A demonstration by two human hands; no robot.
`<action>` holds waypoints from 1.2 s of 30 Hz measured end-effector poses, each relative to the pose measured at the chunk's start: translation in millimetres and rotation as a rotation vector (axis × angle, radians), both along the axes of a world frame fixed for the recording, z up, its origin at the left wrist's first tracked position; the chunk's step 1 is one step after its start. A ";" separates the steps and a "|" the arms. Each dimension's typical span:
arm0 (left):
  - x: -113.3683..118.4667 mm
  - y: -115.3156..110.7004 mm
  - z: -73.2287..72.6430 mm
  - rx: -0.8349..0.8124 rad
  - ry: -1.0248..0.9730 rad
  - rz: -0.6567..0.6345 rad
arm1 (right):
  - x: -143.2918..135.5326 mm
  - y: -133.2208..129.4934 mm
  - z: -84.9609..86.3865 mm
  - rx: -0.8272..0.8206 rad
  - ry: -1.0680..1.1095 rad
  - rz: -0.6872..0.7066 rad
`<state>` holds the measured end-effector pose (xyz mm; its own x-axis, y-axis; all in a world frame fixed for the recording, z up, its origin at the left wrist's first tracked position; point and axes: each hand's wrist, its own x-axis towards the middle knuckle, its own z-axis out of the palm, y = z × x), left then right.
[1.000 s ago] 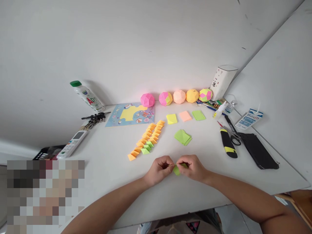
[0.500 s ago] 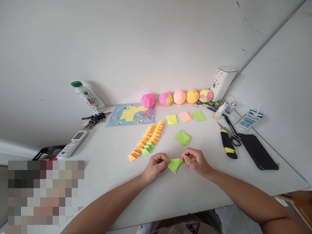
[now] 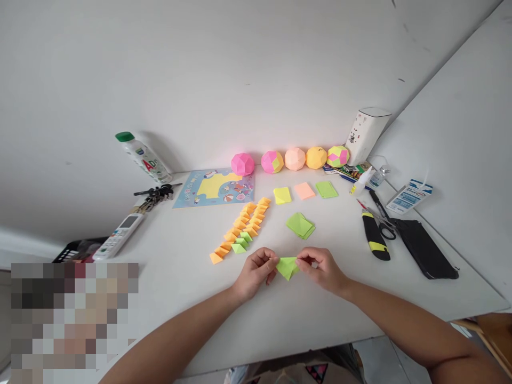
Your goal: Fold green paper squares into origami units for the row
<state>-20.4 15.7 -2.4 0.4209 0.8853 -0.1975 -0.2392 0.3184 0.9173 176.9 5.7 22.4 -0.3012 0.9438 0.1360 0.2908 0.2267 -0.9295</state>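
Observation:
A green folded paper (image 3: 287, 268), pointed at the bottom, is held between my two hands just above the white table. My left hand (image 3: 258, 271) pinches its left corner between thumb and fingers. At the right corner, my right hand (image 3: 322, 268) grips the paper in the same way. Beyond them lies a loose stack of green paper squares (image 3: 300, 225). Left of the stack, orange folded paper units (image 3: 241, 220) stand in two slanting rows, with several green folded units (image 3: 240, 245) at the near end of one row.
Several paper balls (image 3: 295, 159) line the wall behind yellow, peach and green note pads (image 3: 305, 191). A puzzle board (image 3: 192, 189), bottle (image 3: 146, 160), keys (image 3: 154, 198) and white remote (image 3: 120, 236) are at left. A utility knife (image 3: 375, 234), scissors (image 3: 386, 230), glue bottle (image 3: 362, 181) and black pouch (image 3: 422, 248) lie right.
My right fingers have closed in on the paper's right corner and moved slightly left. The paper has risen a little and its top edge now looks straighter.

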 end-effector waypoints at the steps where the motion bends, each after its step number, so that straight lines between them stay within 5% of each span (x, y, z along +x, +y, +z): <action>1: 0.3 0.2 0.0 0.002 -0.004 -0.010 | 0.3 -0.2 -0.8 0.006 0.000 -0.020; 5: 2.6 0.9 1.4 0.006 0.002 -0.028 | 0.4 -2.3 -5.7 -0.066 0.040 -0.033; 15: 3.5 -1.5 -4.0 0.067 0.055 -0.005 | -0.3 3.9 -5.1 -0.582 0.380 0.141; 36: 1.0 -6.6 2.2 0.106 -0.007 -0.150 | -1.7 4.3 -8.9 -0.566 0.409 0.129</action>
<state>-19.4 9.1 -0.2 0.5508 0.8283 -0.1031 -0.2026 0.2524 0.9462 175.2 10.0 13.6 -0.4450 0.8632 -0.2386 -0.1037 -0.3144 -0.9436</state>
